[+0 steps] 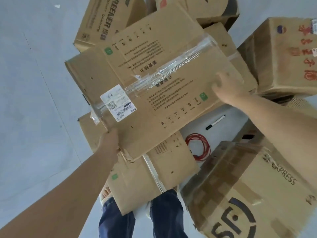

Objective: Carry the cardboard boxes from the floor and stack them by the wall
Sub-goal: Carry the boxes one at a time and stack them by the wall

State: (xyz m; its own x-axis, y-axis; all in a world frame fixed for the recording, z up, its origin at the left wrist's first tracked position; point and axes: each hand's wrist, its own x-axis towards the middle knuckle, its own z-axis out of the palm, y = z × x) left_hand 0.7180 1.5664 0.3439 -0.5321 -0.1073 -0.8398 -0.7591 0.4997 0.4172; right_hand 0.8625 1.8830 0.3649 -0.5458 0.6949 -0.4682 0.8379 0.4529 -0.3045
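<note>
A large taped cardboard box [171,103] with a white shipping label fills the middle of the head view, held up above the floor. My left hand [109,140] grips its near left corner, fingers hidden under the edge. My right hand [226,88] grips its right edge, fingers curled round the side. Below it lies a second similar box [151,177] on the floor in front of my legs.
More boxes crowd round: a green-lettered one [103,19] at the top, a red-lettered one [288,57] at right, an SF Express box [248,194] at lower right. A marker pen [215,122] and a red cable coil [199,146] lie on the grey floor [34,100].
</note>
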